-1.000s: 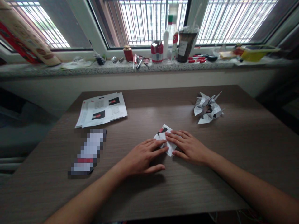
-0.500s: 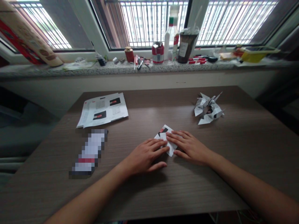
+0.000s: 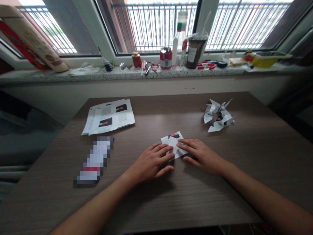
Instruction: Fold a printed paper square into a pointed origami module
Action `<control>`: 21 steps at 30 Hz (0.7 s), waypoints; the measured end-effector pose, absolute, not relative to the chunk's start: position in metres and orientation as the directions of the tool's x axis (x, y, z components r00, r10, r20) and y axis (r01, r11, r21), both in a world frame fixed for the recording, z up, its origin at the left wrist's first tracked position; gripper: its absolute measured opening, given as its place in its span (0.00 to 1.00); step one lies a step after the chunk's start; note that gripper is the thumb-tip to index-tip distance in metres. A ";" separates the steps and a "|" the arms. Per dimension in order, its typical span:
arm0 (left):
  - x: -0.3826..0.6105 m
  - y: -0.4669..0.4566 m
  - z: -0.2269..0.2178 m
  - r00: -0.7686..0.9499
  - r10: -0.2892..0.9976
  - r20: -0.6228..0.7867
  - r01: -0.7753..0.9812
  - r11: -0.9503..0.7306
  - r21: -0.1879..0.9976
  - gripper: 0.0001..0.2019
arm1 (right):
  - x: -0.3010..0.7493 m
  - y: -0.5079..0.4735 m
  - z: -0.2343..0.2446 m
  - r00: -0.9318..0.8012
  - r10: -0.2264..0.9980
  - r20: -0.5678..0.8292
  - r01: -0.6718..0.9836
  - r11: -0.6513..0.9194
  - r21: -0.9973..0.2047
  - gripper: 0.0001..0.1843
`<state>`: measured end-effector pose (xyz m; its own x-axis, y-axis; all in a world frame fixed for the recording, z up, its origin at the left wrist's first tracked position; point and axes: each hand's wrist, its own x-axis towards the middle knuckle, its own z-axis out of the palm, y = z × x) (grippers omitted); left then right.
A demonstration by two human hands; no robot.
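Observation:
A small folded sheet of printed paper (image 3: 173, 142) lies flat on the brown table (image 3: 137, 205) in front of me, white with a dark and red patch at its far edge. On its left side rest the fingertips of my left hand (image 3: 154, 160), with the fingers stretched out and the thumb apart. My right hand (image 3: 201, 155) lies on the paper's right side, its fingers also extended. Both hands touch the paper from above without gripping it. Part of the sheet is hidden under the fingers.
Printed sheets (image 3: 110, 116) lie stacked at the table's back left, with a pixelated phone-like object (image 3: 94, 161) nearer me. Folded paper pieces (image 3: 217, 116) cluster at the back right. The windowsill (image 3: 97, 75) holds a can (image 3: 166, 58), a bottle (image 3: 181, 39) and a dark drink cup (image 3: 195, 50).
The folded paper has turned on the table, so an edge rather than a corner now faces away from me. My hands have shifted only slightly over it.

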<state>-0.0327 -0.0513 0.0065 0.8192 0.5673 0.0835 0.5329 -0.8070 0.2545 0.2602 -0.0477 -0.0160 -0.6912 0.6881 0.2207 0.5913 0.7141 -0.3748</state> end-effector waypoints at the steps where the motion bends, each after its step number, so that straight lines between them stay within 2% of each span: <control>1: -0.033 -0.051 0.007 0.814 0.575 0.080 0.543 -0.803 0.248 0.23 | 0.261 -0.048 -0.016 -0.687 0.689 0.232 0.586 0.713 -0.385 0.28; 13: -0.030 -0.049 -0.005 0.761 0.620 0.190 0.589 -0.783 0.199 0.22 | 0.264 -0.042 -0.018 -0.687 0.662 0.300 0.521 0.736 -0.433 0.18; 21: -0.027 -0.045 -0.009 0.749 0.620 0.232 0.583 -0.784 0.212 0.19 | 0.263 -0.043 -0.023 -0.692 0.633 0.346 0.535 0.772 -0.343 0.09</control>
<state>-0.0274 -0.0450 -0.0086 0.7494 0.6199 0.2324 0.5831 -0.7843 0.2119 0.2631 -0.0428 -0.0228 -0.6923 0.6332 0.3461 0.5348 0.7722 -0.3430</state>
